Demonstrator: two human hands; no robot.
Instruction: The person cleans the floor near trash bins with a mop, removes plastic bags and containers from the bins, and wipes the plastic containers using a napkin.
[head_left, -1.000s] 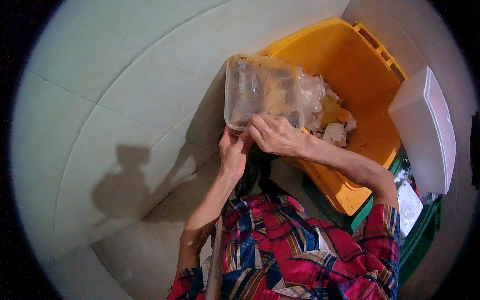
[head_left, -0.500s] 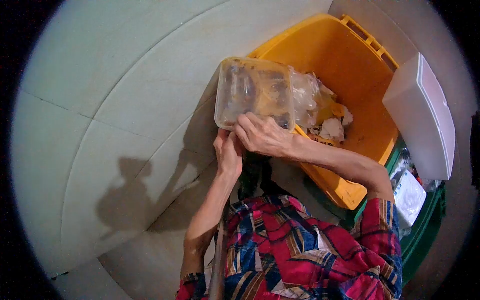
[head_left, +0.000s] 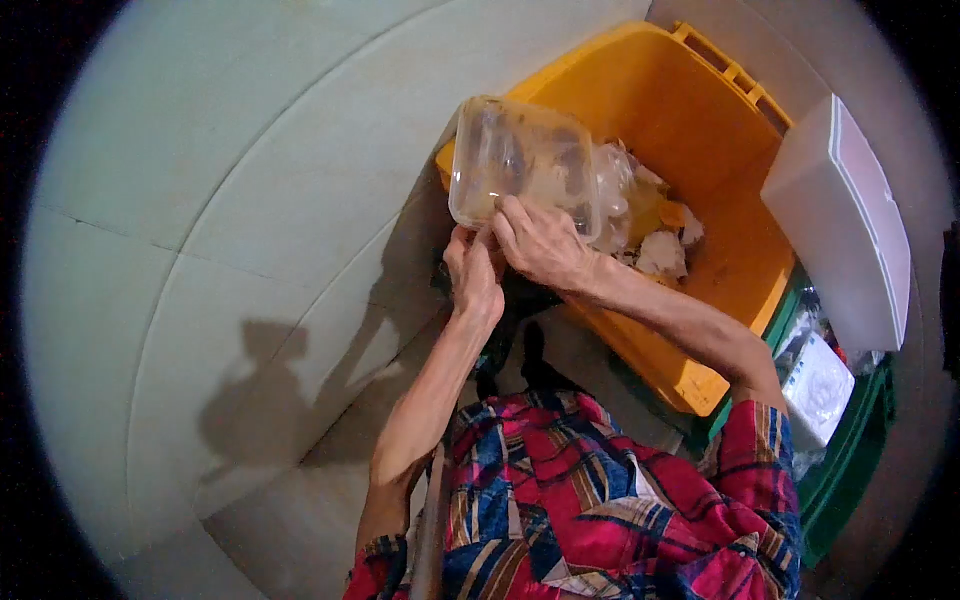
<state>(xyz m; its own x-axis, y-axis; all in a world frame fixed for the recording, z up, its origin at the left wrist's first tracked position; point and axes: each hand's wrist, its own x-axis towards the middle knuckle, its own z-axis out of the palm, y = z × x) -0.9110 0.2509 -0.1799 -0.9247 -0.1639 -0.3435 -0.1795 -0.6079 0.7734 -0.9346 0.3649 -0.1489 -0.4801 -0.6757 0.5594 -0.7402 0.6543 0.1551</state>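
Observation:
A clear plastic food container [head_left: 525, 160] with dark brown residue inside is held up over the near left rim of the yellow bin [head_left: 690, 90]. My right hand [head_left: 545, 240] grips its near edge, the fingers curled over the rim. Just left of it, my left hand [head_left: 474, 268] is closed at the container's near left corner, its fingertips partly hidden under the edge. Both hands touch each other there. Inside the bin lie crumpled clear plastic bags [head_left: 615, 190] and torn, stained paper [head_left: 662, 255].
A white foam box [head_left: 840, 220] leans at the bin's right side. Below it a green bin [head_left: 845, 480] holds a white plastic-wrapped package [head_left: 818, 388]. A pole [head_left: 432, 520] stands by my left arm. A tiled wall [head_left: 230, 200] rises on the left.
Both hands and the container have moved slightly up and to the right, further over the yellow bin's edge. The grip looks the same.

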